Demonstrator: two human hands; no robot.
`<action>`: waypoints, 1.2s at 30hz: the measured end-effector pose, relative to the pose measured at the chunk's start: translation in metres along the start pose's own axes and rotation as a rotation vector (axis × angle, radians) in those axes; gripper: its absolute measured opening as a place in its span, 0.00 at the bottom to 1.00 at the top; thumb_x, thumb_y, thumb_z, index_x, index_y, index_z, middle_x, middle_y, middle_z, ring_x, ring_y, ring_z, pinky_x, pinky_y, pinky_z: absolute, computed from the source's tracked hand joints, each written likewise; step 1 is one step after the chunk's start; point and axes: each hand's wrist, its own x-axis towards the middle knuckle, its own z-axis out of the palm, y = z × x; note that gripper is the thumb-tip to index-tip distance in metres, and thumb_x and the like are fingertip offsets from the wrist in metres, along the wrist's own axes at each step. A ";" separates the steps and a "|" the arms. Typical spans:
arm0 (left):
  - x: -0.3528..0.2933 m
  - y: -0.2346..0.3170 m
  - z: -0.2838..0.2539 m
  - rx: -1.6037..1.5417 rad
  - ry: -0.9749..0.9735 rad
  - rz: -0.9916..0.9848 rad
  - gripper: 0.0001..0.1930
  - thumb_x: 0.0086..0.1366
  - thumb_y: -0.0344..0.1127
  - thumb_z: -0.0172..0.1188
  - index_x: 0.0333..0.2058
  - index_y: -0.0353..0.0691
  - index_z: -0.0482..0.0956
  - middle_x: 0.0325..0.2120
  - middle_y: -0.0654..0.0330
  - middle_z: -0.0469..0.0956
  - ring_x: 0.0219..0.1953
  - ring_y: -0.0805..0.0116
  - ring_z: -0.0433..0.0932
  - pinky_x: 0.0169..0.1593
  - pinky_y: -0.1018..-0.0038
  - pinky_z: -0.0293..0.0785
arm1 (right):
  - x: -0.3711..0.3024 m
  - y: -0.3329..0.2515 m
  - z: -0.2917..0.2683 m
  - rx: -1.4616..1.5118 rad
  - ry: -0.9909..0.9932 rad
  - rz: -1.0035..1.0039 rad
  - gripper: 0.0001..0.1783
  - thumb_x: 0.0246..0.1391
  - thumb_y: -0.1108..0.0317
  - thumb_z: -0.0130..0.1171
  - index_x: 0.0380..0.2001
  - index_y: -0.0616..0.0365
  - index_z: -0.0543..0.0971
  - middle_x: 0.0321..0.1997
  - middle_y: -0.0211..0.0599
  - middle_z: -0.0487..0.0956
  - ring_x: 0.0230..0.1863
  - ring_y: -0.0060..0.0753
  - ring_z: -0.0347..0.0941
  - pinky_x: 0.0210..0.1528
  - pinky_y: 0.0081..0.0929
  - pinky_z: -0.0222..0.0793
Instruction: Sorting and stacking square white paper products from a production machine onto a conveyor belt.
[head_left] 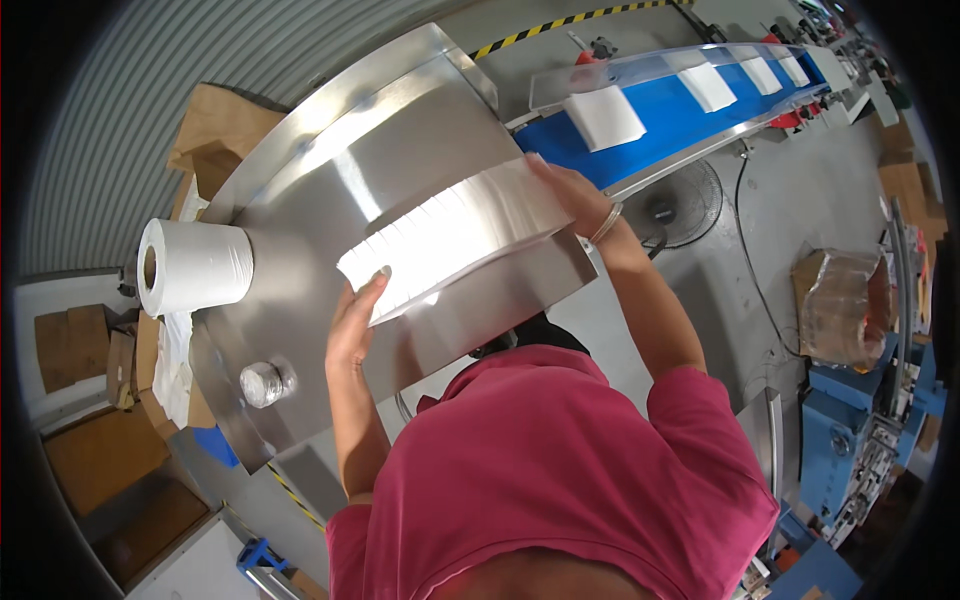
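A long row of white folded napkins point(460, 230), standing on edge and pressed together, lies across the shiny metal table. My left hand point(354, 322) closes on its left end, with the thumb on top near the front edge. At the far right end my right hand point(575, 192) presses against the last napkins, its fingers partly hidden behind them. The row is squeezed between both hands, and its left part shows gaps between small bundles. Just beyond my right hand, more white folded napkins point(604, 118) sit on a blue conveyor belt point(660, 148).
A roll of white plastic film point(205, 266) stands at the table's left edge, near a small roll of clear tape point(265, 384). The metal table point(420, 120) has a raised back rim. A floor fan point(680, 205) and an open carton point(845, 305) are to the right.
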 end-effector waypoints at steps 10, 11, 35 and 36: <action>0.000 0.000 0.005 0.007 -0.027 0.030 0.43 0.52 0.41 0.63 0.58 0.29 0.46 0.54 0.46 0.61 0.59 0.58 0.57 0.62 0.67 0.45 | -0.006 -0.009 0.007 -0.218 0.127 -0.099 0.27 0.49 0.54 0.56 0.44 0.67 0.72 0.38 0.40 0.75 0.37 0.30 0.72 0.39 0.23 0.67; 0.000 -0.001 0.004 0.018 -0.014 0.023 0.43 0.52 0.42 0.63 0.58 0.29 0.46 0.54 0.46 0.61 0.59 0.58 0.57 0.62 0.67 0.45 | -0.006 -0.009 0.001 -0.219 0.126 -0.100 0.27 0.49 0.54 0.56 0.44 0.67 0.72 0.38 0.40 0.75 0.37 0.30 0.72 0.39 0.23 0.67; 0.017 -0.013 0.012 0.052 -0.054 0.001 0.56 0.49 0.50 0.64 0.59 0.25 0.31 0.57 0.44 0.55 0.63 0.55 0.46 0.62 0.55 0.28 | 0.009 0.004 -0.006 -0.411 0.152 -0.182 0.25 0.48 0.58 0.58 0.44 0.65 0.71 0.35 0.42 0.76 0.36 0.29 0.72 0.38 0.22 0.67; 0.016 -0.013 0.012 0.052 -0.054 0.002 0.56 0.49 0.50 0.64 0.59 0.25 0.31 0.57 0.44 0.55 0.63 0.55 0.46 0.62 0.55 0.28 | 0.005 -0.004 -0.006 -0.411 0.152 -0.183 0.25 0.48 0.58 0.58 0.44 0.65 0.71 0.35 0.42 0.76 0.36 0.29 0.72 0.38 0.22 0.67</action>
